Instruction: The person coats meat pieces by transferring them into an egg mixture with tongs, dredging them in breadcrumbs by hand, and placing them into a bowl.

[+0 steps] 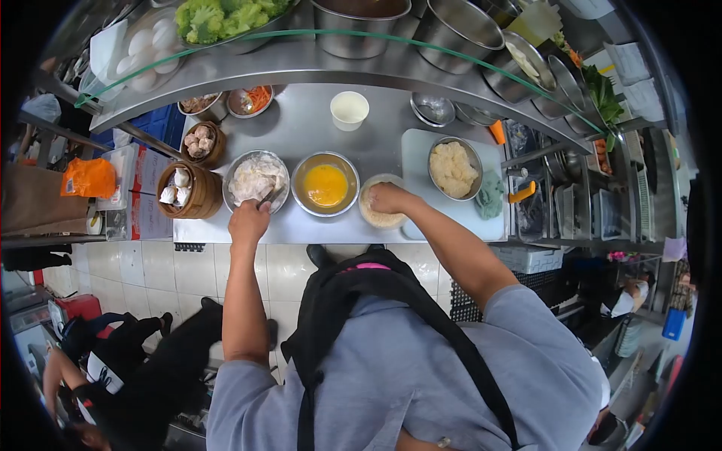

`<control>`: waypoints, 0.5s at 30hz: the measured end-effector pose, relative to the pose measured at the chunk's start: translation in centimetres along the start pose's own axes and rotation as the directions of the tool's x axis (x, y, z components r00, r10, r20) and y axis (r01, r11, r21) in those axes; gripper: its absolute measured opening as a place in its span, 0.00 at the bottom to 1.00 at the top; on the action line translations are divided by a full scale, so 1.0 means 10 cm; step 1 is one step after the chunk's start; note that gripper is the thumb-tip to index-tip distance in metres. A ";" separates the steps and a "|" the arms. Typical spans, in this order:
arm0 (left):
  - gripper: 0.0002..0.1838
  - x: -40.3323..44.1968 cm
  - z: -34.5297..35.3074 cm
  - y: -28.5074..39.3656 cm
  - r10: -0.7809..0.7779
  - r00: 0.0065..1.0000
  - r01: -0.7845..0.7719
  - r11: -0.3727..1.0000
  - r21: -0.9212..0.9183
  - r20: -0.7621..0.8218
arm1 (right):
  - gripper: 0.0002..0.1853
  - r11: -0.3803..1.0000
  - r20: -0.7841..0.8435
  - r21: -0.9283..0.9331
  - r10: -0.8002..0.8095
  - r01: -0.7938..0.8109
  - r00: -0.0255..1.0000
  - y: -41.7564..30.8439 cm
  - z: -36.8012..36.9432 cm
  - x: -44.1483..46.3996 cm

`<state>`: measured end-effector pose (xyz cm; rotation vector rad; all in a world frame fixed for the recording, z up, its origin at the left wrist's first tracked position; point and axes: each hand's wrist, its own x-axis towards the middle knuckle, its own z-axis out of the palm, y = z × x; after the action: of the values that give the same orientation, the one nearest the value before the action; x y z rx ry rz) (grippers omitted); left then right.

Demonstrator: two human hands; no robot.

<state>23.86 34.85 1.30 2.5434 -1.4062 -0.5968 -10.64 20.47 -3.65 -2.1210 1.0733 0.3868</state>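
Left of the egg bowl (299, 188), floured food (257, 173) lay apparently unfinished, a utensil (267, 198) gripped by the left hand (250, 222); rightward, crumbs (382, 219) were touched by the right hand (391, 198) (grip indeterminable), and coated-looking pieces (453, 169) were heaped beyond.

From head height, the worktop (301, 113) is viewed forward and steeply downward, nearby, in the frame's upper centre.
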 end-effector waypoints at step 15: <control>0.20 -0.04 -0.10 -0.02 -0.029 0.995 0.021 0.996 0.086 0.093 | 0.23 0.997 -0.313 0.052 0.070 -0.056 0.947 0.10 -0.09 -0.27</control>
<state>24.18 35.27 2.23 2.6338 -1.4625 -0.6841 -13.10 20.93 -2.01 -2.1614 1.3193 0.0519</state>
